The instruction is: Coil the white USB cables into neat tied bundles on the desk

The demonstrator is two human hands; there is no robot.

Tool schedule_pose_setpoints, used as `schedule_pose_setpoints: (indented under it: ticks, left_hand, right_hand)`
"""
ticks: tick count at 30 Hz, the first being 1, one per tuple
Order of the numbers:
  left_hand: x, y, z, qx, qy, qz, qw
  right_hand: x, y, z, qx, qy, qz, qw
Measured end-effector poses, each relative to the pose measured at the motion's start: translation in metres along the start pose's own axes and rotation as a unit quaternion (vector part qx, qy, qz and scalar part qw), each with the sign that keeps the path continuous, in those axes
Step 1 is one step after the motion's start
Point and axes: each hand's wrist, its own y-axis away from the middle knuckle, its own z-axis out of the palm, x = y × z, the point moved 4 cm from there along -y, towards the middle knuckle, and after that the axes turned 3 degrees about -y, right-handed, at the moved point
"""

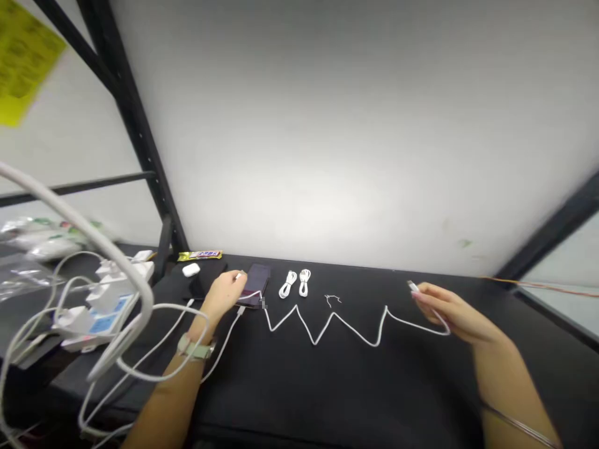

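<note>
Left hand (224, 294) pinching a white plug (239, 275) by a dark smartphone (256, 285). Right hand (458, 315) pinching the stiff connector (412, 287) of a light, springy white cable (337, 327): best hold.

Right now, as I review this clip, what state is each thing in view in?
Right hand: pinching the white cable's plug.
Left hand: fingers over the phone.
White cable: laid in a zigzag.
Phone: lying flat, dark.
Earbud case: lid shut.
Two white cable bundles: coiled, side by side.
Power strip: adapters plugged in, cords attached.
Candy bar: still wrapped.
</note>
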Motion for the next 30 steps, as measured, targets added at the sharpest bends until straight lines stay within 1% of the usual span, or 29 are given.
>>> schedule_pose_setpoints:
  ticks: [3,5,9,11,13,15,18,22,23,24,26,27,28,30]
  left_hand:
    - [-0.002,-0.001,-0.002,-0.009,-0.01,0.009,1.0]
    - [-0.002,-0.001,-0.002,-0.025,-0.016,0.016,0.999]
    - [-0.001,0.001,0.001,-0.053,-0.038,0.02,0.998]
    - [0.0,0.003,0.002,-0.062,-0.035,0.022,0.997]
    - [0.003,0.005,0.007,-0.09,-0.014,0.033,0.995]
    - [0.007,0.01,0.016,-0.133,0.015,0.046,0.99]
    - [0.014,0.019,0.034,-0.212,0.064,0.046,0.974]
    - [0.022,0.03,0.061,-0.269,0.122,0.042,0.954]
    - [0.024,0.033,0.068,-0.283,0.137,0.039,0.949]
    - [0.026,0.035,0.074,-0.29,0.155,0.039,0.944]
    - [0.032,0.04,0.085,-0.3,0.196,0.042,0.933]
    - [0.035,0.043,0.09,-0.311,0.213,0.044,0.925]
    - [0.039,0.046,0.096,-0.328,0.234,0.047,0.914]
    - [0.047,0.053,0.104,-0.341,0.274,0.04,0.898]
  right_hand:
    - [-0.002,0.002,-0.003,0.027,0.013,-0.001,1.0]
    - [-0.002,0.002,-0.002,0.03,0.029,0.006,0.999]
    - [0.001,0.0,0.005,-0.017,0.06,0.022,0.998]
    - [0.003,-0.002,0.008,-0.026,0.079,0.025,0.996]
    - [0.006,-0.005,0.012,-0.025,0.089,0.032,0.995]
    - [0.009,-0.008,0.023,-0.044,0.091,0.046,0.994]
    - [0.015,-0.014,0.054,-0.12,0.106,0.078,0.984]
    - [0.02,-0.017,0.109,-0.21,0.098,0.106,0.967]
    - [0.021,-0.016,0.123,-0.219,0.09,0.111,0.965]
    - [0.019,-0.017,0.135,-0.212,0.069,0.097,0.97]
    - [0.018,-0.014,0.158,-0.217,0.034,0.088,0.972]
    - [0.017,-0.013,0.169,-0.217,0.019,0.091,0.972]
    - [0.017,-0.012,0.177,-0.2,0.003,0.091,0.976]
    - [0.015,-0.009,0.192,-0.195,-0.01,0.068,0.978]
